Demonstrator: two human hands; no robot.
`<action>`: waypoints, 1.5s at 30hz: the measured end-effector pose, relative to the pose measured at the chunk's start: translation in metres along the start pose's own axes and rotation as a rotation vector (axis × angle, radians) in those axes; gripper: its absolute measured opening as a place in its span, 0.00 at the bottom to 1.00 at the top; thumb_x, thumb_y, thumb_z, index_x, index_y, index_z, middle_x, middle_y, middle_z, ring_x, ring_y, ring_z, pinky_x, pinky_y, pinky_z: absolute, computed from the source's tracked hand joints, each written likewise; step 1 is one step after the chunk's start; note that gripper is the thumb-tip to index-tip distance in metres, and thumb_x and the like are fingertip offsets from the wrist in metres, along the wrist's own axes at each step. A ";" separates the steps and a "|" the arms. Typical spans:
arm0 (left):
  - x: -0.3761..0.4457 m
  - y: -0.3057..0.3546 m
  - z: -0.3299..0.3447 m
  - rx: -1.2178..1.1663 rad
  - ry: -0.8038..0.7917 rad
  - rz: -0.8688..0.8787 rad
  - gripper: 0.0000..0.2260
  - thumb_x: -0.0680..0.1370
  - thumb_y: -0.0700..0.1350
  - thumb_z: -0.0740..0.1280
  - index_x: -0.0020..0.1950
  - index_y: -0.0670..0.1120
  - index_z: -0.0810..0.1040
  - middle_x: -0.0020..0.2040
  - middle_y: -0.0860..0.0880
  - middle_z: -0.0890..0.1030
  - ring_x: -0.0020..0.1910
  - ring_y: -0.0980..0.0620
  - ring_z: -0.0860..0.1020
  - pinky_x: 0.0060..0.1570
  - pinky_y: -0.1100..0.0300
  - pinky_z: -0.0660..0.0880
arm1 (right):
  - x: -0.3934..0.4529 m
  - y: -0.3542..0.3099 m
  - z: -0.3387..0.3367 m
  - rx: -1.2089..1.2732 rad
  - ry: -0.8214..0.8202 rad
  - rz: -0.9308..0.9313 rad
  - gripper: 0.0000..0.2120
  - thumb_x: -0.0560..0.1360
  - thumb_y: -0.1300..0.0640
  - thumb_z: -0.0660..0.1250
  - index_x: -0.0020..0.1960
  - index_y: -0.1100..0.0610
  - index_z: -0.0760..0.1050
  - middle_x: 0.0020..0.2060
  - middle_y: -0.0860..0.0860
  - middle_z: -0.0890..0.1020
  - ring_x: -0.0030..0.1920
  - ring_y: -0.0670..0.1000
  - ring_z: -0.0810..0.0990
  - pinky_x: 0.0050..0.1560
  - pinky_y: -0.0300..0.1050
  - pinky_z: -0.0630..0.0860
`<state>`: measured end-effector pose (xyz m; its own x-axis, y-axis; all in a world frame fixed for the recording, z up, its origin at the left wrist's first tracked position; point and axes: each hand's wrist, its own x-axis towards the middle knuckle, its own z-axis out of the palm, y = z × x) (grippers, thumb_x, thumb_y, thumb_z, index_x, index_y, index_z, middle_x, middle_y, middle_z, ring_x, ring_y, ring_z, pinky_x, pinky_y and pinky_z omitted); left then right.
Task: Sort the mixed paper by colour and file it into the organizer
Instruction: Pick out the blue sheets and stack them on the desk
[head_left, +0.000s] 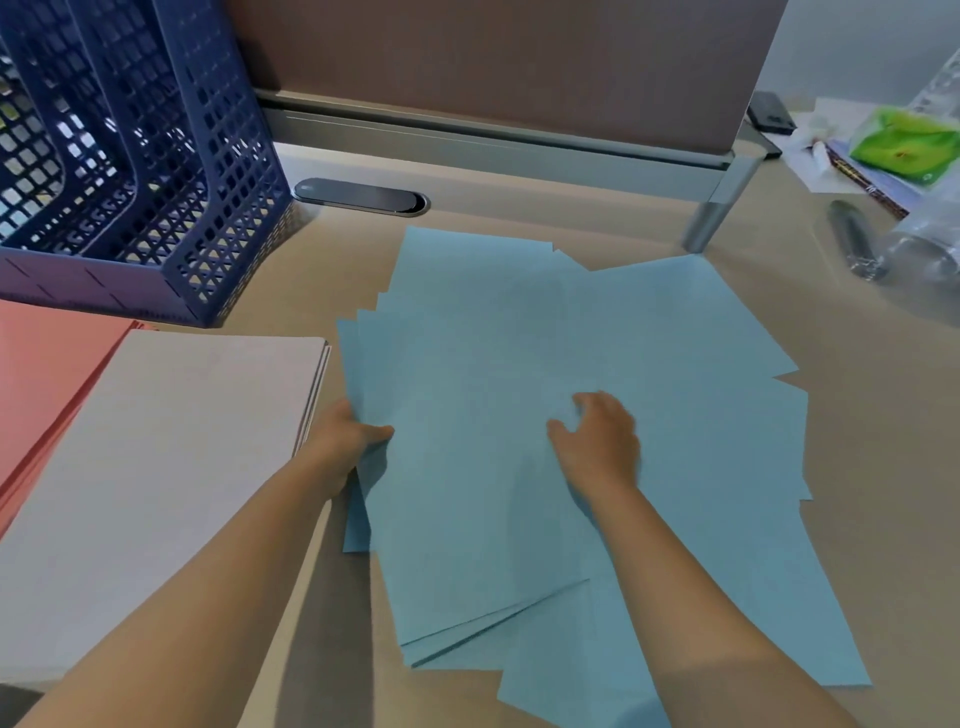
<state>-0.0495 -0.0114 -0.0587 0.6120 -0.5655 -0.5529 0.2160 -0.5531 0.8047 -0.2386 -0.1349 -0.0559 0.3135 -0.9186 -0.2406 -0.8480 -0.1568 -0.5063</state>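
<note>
Several blue sheets (519, 338) lie fanned out loosely on the desk in the middle of the view. My left hand (345, 434) grips the left edge of the blue sheets, thumb on top. My right hand (597, 439) rests on top of the blue sheets with its fingers loosely bent; it is motion-blurred. A neat white stack (171, 457) lies to the left of the blue paper. A pink stack (47, 374) sits partly under it at the far left. The blue mesh organizer (171, 171) stands upright at the back left.
A brown partition panel (493, 62) with a metal rail runs along the back of the desk. An oval cable port (361, 196) sits in front of it. At the right are a clear plastic bottle (914, 249), a green packet (904, 148) and loose papers.
</note>
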 end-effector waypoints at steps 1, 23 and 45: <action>0.000 0.001 -0.002 0.005 -0.013 -0.008 0.18 0.76 0.30 0.62 0.66 0.37 0.70 0.62 0.39 0.76 0.60 0.38 0.75 0.59 0.47 0.71 | 0.002 0.005 -0.007 -0.062 0.037 0.100 0.23 0.75 0.52 0.63 0.68 0.58 0.67 0.68 0.57 0.68 0.69 0.57 0.65 0.68 0.49 0.63; -0.009 0.013 0.038 0.598 0.209 -0.090 0.14 0.77 0.44 0.62 0.61 0.39 0.71 0.62 0.38 0.70 0.61 0.38 0.68 0.55 0.55 0.66 | 0.002 0.058 -0.043 -0.057 0.032 0.517 0.24 0.74 0.52 0.61 0.67 0.60 0.62 0.68 0.57 0.62 0.69 0.60 0.60 0.67 0.57 0.59; -0.041 0.010 0.074 0.310 -0.059 -0.019 0.07 0.75 0.34 0.66 0.52 0.36 0.75 0.51 0.39 0.79 0.49 0.43 0.75 0.50 0.53 0.70 | -0.020 0.092 -0.044 0.339 -0.050 0.335 0.04 0.71 0.55 0.62 0.46 0.49 0.71 0.41 0.47 0.74 0.42 0.52 0.75 0.47 0.48 0.72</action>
<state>-0.1288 -0.0391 -0.0439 0.5631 -0.5827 -0.5860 -0.0211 -0.7190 0.6947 -0.3414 -0.1472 -0.0618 0.0741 -0.8782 -0.4725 -0.7211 0.2801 -0.6337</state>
